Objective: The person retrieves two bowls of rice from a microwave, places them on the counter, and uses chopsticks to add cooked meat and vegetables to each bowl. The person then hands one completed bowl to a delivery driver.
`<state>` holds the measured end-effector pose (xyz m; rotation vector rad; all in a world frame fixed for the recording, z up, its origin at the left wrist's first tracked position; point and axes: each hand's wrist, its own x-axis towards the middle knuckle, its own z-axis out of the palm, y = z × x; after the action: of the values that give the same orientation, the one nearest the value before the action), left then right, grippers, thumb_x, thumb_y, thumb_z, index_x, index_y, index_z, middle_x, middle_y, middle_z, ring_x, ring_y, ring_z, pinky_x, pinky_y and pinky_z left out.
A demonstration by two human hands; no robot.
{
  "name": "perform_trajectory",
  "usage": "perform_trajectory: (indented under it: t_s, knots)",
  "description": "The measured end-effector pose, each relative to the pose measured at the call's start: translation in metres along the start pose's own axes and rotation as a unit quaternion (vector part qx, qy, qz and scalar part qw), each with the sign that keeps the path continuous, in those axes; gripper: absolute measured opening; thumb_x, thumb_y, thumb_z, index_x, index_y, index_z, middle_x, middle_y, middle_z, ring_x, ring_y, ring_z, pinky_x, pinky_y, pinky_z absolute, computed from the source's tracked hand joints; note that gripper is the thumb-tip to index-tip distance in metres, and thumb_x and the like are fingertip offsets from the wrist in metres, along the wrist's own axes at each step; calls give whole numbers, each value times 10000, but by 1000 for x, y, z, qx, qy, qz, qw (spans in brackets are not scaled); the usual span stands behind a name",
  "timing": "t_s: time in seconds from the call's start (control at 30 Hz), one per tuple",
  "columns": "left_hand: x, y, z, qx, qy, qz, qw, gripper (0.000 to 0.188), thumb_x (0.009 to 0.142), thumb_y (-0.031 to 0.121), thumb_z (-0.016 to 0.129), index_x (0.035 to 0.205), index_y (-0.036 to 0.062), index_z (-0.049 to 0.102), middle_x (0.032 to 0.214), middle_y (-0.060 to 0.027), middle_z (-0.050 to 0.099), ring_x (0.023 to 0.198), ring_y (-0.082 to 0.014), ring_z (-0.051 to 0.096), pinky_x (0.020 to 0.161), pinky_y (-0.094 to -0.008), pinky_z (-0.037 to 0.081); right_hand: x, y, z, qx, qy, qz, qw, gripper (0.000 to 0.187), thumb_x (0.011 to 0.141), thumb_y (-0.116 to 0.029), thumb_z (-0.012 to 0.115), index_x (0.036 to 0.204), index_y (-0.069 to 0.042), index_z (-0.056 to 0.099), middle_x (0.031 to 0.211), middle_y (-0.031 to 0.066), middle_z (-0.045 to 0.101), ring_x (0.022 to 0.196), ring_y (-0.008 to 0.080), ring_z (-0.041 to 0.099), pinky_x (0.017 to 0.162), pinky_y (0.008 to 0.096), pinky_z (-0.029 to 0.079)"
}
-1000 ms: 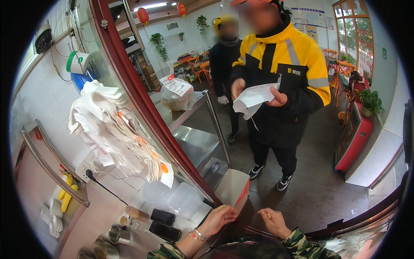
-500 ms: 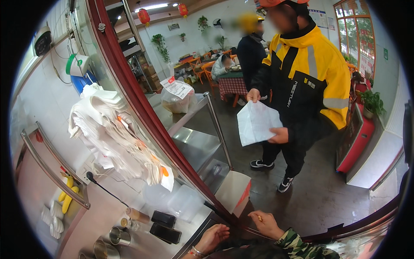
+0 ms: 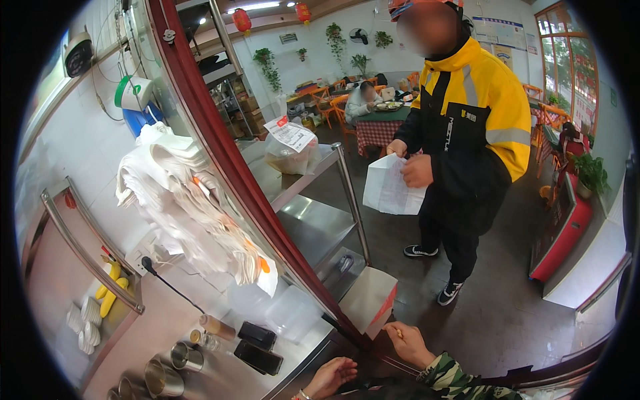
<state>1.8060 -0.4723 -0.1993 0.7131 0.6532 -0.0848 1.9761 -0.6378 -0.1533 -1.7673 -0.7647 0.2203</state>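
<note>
My right hand (image 3: 409,343), in a camouflage sleeve, is closed with a small tan thing (image 3: 398,331) at its fingers, too small to name. Loosely curved, my left hand (image 3: 330,377) has no object visible in it and stays near the counter's edge. Beyond the opening stands a person in a yellow and black jacket (image 3: 497,107), both hands on a white sheet-like piece (image 3: 395,189), perhaps paper or a flat bag. Closest to my right hand is a white and red box (image 3: 369,298). Two dark phones (image 3: 259,357) lie on the counter left of my left hand.
White plastic bags (image 3: 193,207) hang beside the red frame (image 3: 233,160). Metal cups (image 3: 163,378), small bottles (image 3: 217,327) and clear containers (image 3: 290,313) stand on the counter. A packed bag (image 3: 293,155) with a slip sits on a steel shelf (image 3: 317,223). Diners' tables are behind.
The view has shifted slightly. The person in yellow has moved one hand up to the white sheet's upper edge. A second helmeted person is out of sight. My hands stay almost the same.
</note>
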Motion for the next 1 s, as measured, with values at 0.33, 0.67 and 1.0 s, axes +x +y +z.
perform_trajectory:
  t_s: [0.33, 0.67, 1.0]
  knots:
    - [-18, -34, -9, -53, 51, -1, 997, 190, 910, 196, 453, 956, 34, 542, 970, -121, 592, 878, -229, 569, 835, -383, 456, 1, 19, 11, 19, -61, 36, 997, 176, 873, -184, 511, 908, -42, 608, 699, 150, 601, 648, 292, 607, 573, 322, 458]
    - [-56, -68, -21, -103, 130, 22, 986, 170, 911, 182, 457, 950, 31, 526, 965, -134, 583, 881, -244, 559, 826, -389, 454, -1, 53, 8, 29, -7, 45, 999, 215, 900, -188, 473, 893, -17, 603, 580, 28, 487, 544, 78, 428, 514, 249, 376]
    - [-127, -88, -43, -90, 151, 104, 979, 189, 911, 164, 434, 1009, 13, 493, 995, -128, 575, 905, -234, 569, 804, -348, 478, -25, -2, 54, 34, -85, -8, 996, 218, 892, -235, 489, 938, -54, 600, 701, 128, 589, 656, 253, 607, 592, 309, 450]
